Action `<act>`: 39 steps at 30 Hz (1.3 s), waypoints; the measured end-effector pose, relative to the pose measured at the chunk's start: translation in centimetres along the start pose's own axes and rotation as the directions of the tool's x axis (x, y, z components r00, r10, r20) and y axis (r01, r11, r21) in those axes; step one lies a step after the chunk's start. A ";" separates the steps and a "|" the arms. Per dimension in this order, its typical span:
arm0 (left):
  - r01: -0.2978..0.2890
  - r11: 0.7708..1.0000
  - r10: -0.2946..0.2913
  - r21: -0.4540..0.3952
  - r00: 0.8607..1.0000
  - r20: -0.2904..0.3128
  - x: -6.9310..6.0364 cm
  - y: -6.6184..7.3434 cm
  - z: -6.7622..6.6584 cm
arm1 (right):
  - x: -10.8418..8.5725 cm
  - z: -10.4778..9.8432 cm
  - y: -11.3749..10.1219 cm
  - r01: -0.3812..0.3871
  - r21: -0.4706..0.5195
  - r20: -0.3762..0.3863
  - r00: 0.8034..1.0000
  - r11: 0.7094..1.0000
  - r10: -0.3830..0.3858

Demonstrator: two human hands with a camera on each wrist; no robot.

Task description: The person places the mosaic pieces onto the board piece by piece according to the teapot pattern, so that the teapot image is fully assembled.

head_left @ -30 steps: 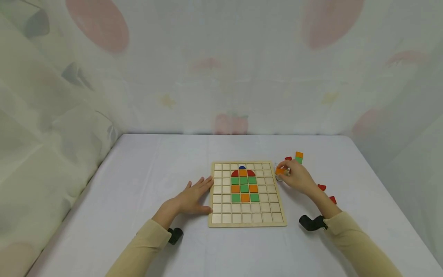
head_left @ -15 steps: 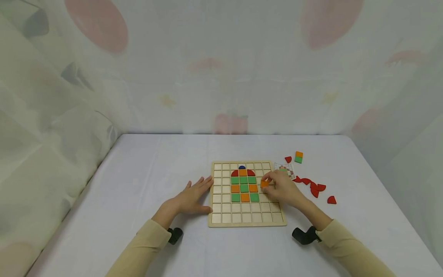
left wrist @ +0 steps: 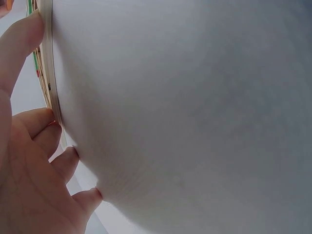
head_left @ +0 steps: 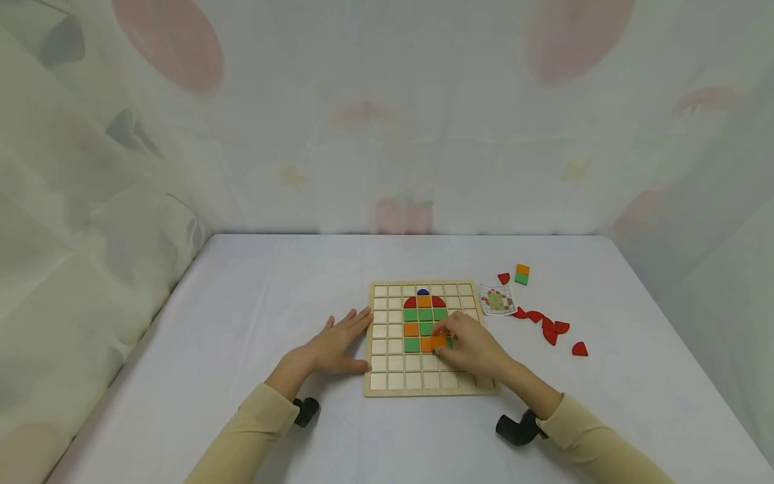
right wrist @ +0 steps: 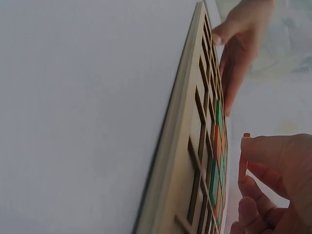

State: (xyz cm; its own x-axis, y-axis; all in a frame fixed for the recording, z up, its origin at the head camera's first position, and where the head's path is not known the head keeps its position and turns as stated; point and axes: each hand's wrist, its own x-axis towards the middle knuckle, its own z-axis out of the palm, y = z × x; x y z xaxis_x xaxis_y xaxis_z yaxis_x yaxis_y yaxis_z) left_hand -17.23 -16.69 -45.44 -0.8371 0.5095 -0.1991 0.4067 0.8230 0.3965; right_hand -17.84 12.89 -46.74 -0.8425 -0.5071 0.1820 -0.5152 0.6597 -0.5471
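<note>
A wooden grid board lies on the table, with green, orange and red tiles and one blue tile set in its middle columns. My right hand pinches an orange square tile between thumb and fingers above the lower tiles. In the right wrist view that orange tile is held edge-on, apart from the board's surface. My left hand lies with its fingers spread, the thumb and fingertips touching the board's left edge. The left wrist view shows these fingers along the board's side.
To the right of the board lies a small printed pattern card. Several red quarter-round tiles are scattered past it. An orange tile and a green tile lie together near the back, beside a lone red tile.
My right hand has carried the orange tile from beside the card leftward and down over the board's lower tiles. The card and red tiles are now uncovered. My left hand has stayed put.
</note>
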 end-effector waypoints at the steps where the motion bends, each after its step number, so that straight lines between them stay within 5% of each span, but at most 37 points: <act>1: 0.000 1.000 0.000 -0.001 1.000 -0.001 0.0 0.0 0.0 | -0.1 0.1 -0.3 0.004 -0.004 0.005 1.000 1.000 -0.004; 16: 0.012 1.000 -0.012 -0.002 1.000 -0.004 0.0 0.0 0.1 | 0.0 1.6 -2.7 0.085 -0.059 0.082 0.993 0.995 -0.080; 39: -0.007 1.000 0.007 -0.005 1.000 -0.009 -0.1 0.2 -0.1 | 0.4 3.0 -3.2 0.207 -0.173 0.039 0.978 0.963 -0.203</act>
State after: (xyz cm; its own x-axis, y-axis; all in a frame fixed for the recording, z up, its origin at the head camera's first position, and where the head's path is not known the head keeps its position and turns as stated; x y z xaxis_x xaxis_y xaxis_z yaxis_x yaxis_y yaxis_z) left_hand -17.13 -16.64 -45.26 -0.8375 0.5129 -0.1886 0.4105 0.8183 0.4024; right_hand -16.07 8.91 -47.35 -0.7135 -0.6516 0.2575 -0.6976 0.6263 -0.3481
